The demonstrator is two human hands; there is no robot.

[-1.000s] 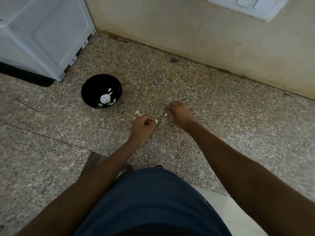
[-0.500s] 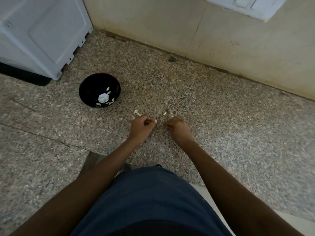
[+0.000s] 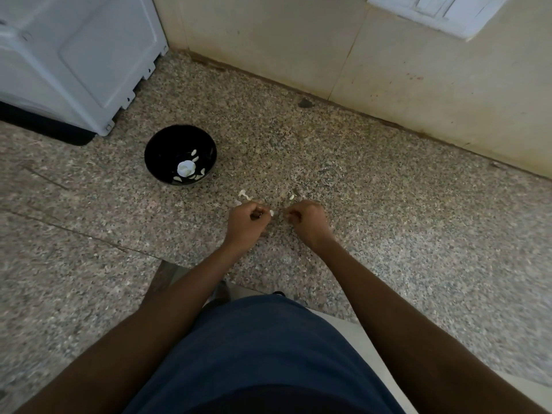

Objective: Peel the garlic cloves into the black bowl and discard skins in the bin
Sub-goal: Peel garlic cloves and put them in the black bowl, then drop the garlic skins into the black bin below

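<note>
With the left hand [image 3: 246, 221] pinching a clove [image 3: 271, 213] and the right hand [image 3: 307, 219] curled beside it, the skin should be nipped at the tip and pulled off.

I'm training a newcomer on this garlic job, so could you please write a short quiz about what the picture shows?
1. True or false: the black bowl lies on the left hand's side.
2. Which hand pinches a garlic clove? A) left B) right
3. Fill in: pale scraps lie on the ____ beyond the hands.

Key: 1 true. 2 A; the right hand's fingers are curled, but what they hold is hidden. 3 countertop.
</note>
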